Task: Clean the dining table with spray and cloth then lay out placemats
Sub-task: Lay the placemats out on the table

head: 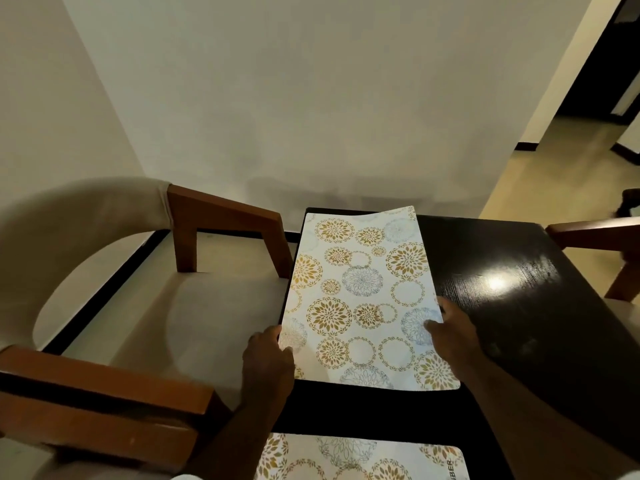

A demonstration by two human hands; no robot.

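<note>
White-and-gold placemat point(360, 296) edges sit pinched in the fingers point(433, 325): the left hand point(268, 362) grips its left side and the right hand point(453, 332) its right. The mat lies along the left rim of the dark tabletop point(519, 306), its far end curled up. Laying out looks under way; next it wants pressing flat and squaring, clear of the second mat point(360, 459) nearer and the chair point(221, 216) arm close beside.

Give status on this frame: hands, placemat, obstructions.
Left hand and right hand grip side edges of white gold-and-grey floral placemat. Far end curls up off dark wooden table. Matching second placemat lies nearer, apart.
</note>
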